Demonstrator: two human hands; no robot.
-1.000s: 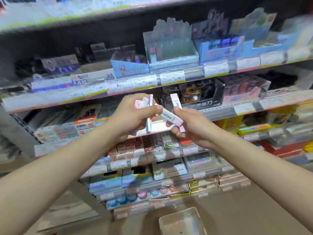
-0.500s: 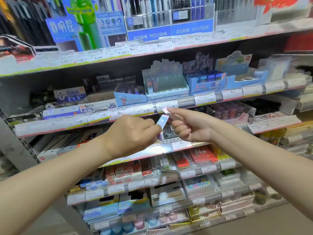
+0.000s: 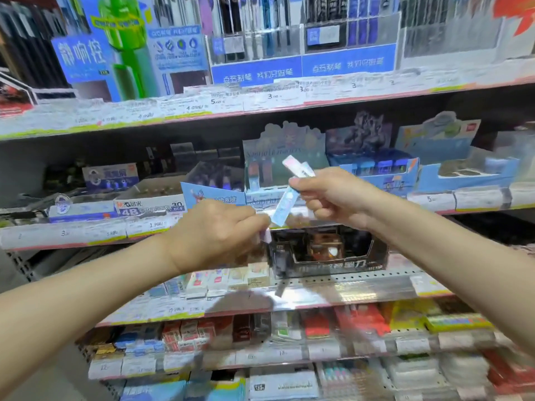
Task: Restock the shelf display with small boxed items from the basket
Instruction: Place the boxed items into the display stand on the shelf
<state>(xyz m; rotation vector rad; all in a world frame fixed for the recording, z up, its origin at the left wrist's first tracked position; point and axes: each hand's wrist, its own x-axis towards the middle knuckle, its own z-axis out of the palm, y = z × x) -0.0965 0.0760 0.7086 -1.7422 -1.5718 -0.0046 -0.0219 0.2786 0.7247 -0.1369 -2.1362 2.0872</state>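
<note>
Both my hands are raised in front of the stationery shelves. My right hand (image 3: 335, 195) pinches a pale pink-and-white small box (image 3: 298, 167) that sticks up above its fingers. A long light-blue box (image 3: 285, 204) slants between the two hands; its top end lies under my right thumb and its lower end reaches the fingertips of my left hand (image 3: 215, 231). My left hand is closed, with a bit of pale box (image 3: 265, 235) showing at its fingers. Just behind stands a pale teal display carton (image 3: 285, 157) on the middle shelf. The basket is out of view.
A black display box (image 3: 330, 250) sits on the shelf directly below my hands. Blue cartons (image 3: 376, 169) stand to the right, a 4B pencil box (image 3: 149, 206) to the left. Pen racks (image 3: 301, 39) fill the top shelf. Small packs crowd the lower shelves (image 3: 260, 331).
My view tilted up from the lower shelves and floor basket to the upper shelves. Both hands rose with the boxes, and my right hand now lifts a box toward the teal carton.
</note>
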